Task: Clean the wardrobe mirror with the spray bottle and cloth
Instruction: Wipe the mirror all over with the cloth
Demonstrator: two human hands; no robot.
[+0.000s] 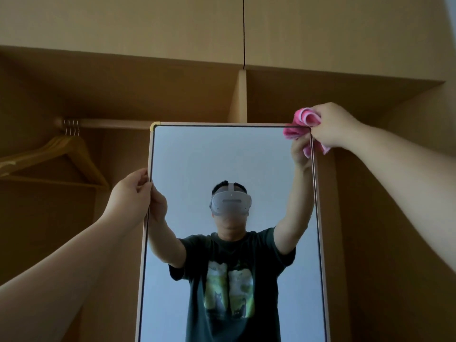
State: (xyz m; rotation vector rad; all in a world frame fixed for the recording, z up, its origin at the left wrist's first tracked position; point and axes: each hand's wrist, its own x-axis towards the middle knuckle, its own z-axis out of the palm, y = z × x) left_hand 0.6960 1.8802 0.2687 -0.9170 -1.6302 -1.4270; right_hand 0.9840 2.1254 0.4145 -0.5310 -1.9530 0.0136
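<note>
View: head; one wide-angle camera worn on the person's head.
Position: directly before the wardrobe mirror [222,156], near; left hand [133,193] and right hand [333,127] both reach its frame.
Facing: forward and tilted slightly upward, toward the mirror's top edge and the upper cupboard doors [148,25].
Framing: mirror centred, lower end cut off; hanger rail [111,123] at left.
Reflection: the headset [232,203] shows in the glass, mid-frame.

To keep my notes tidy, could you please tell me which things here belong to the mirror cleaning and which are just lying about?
In the job: wardrobe mirror; pink cloth, held by the right hand at its top right corner; left hand on its left edge.
Just there: wooden hangers; hanging rail.
</note>
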